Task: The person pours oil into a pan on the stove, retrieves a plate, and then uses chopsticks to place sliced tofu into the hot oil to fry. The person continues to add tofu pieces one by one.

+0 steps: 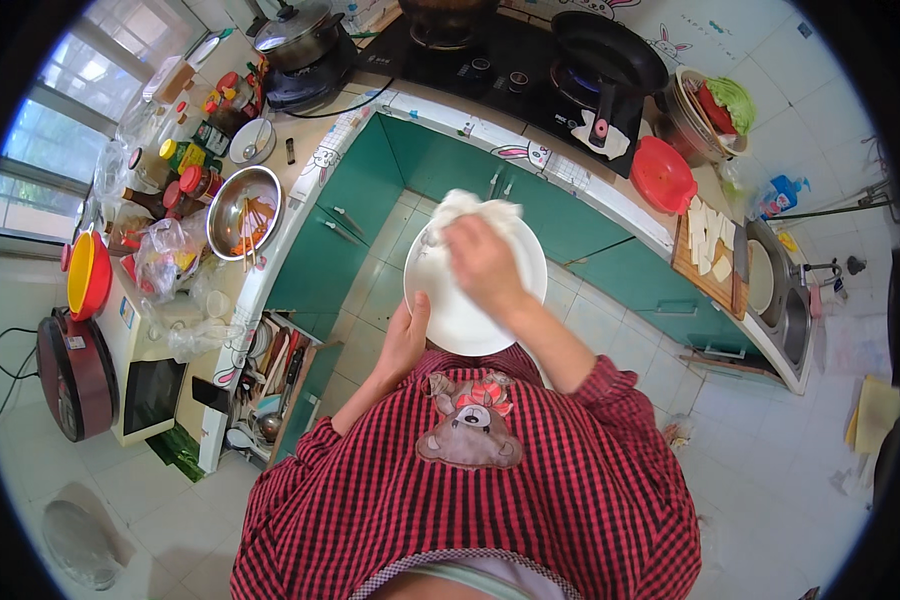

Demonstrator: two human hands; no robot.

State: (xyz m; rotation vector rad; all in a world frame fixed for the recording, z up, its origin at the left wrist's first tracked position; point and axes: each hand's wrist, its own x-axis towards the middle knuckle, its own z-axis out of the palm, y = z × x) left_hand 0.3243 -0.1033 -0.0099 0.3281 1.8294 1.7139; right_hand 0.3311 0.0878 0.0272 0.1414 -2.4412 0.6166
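A round white plate [465,315] is held in front of my checked apron, above the tiled floor. My left hand [408,330] grips its lower left rim, with the thumb over the edge. My right hand [487,262], slightly blurred, presses a crumpled white cloth or paper towel [465,210] against the plate's upper part. The cloth covers part of the far rim. Just left of the cloth, a faint grey pattern shows on the plate.
A black frying pan [607,56] stands over a lit blue flame on the hob. White sliced pieces lie on a wooden cutting board [727,292] beside a knife, near the sink. A steel bowl [228,187] with chopsticks is on the left counter by several jars. Below it a drawer of utensils is pulled out.
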